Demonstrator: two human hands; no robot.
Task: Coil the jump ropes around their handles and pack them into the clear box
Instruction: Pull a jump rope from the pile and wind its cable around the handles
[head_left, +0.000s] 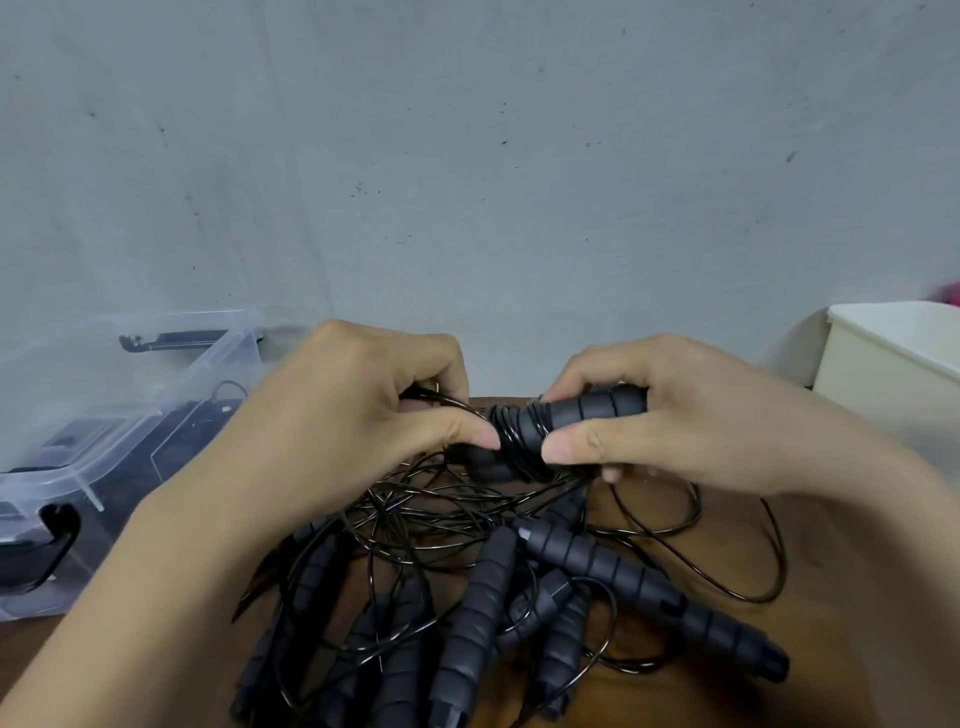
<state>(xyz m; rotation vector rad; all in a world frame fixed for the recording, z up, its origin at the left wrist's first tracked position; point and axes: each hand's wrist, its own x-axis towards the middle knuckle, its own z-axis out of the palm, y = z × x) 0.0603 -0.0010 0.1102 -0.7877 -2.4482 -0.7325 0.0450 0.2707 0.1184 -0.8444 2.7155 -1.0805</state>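
Observation:
My right hand (670, 415) grips a pair of dark grey ribbed foam handles (582, 413), held level above the table. Thin black rope (519, 434) is coiled in several turns around their left end. My left hand (363, 410) pinches the loose rope just left of the coil, thumb tip touching the turns. Below my hands lies a pile of several more jump ropes (488, 597), handles and black cords tangled together on the brown table (831, 597). The clear box (119, 415) stands at the left, open, with dark contents partly visible inside.
A cream-white bin (893, 364) stands at the right against the grey-white wall (467, 156). Loose loops of black cord (769, 561) spread to the right of the pile. The clear box has black latches (52, 545) on its near end.

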